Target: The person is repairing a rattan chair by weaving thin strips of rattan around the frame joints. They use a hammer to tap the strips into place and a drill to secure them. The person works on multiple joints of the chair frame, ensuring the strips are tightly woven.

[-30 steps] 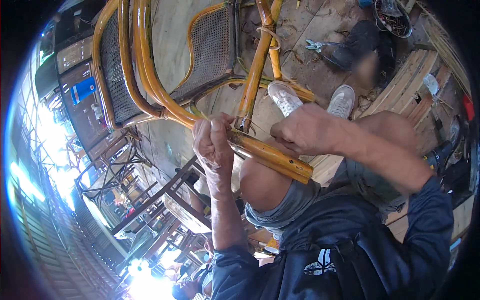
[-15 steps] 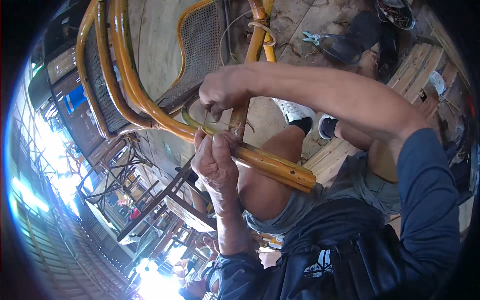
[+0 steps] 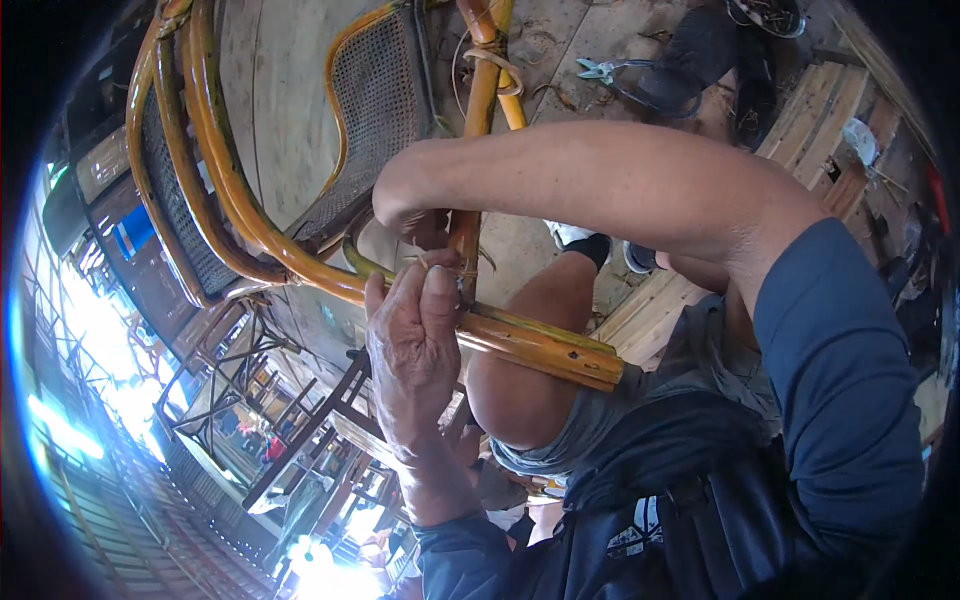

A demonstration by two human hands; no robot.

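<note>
L hand [image 3: 415, 330] lies over the rail of a glossy yellow-brown bent-pole frame [image 3: 330, 282], thumb & fingertips pinched tog. on a pale thin strip [image 3: 430, 260]. R hand [image 3: 410, 205] at 12 o'clock (all clock pos. taken fr. L hand), just beside the L fingertips, fingers curled inward & mostly hidden; whether they grip the strip can't be told. Frame's curved poles sweep twd. 10 o'clock; its doubled rail end [image 3: 540, 350], at 3 o'clock, rests across L knee [image 3: 515, 405], at approx. 4. Upright pole [image 3: 482, 95] btw. 12 & 1 o'clock, w/ a pale loop [image 3: 490, 57] around it. Woven panels: one at 10 o'clock, the other [image 3: 375, 105] nr. 12. Surroundings: pliers [image 3: 600, 70] on floor at 1 o'clock, well apart fr. hands; wooden slats [image 3: 815, 105] at 2; blue container [image 3: 132, 232] nr. 10.
</note>
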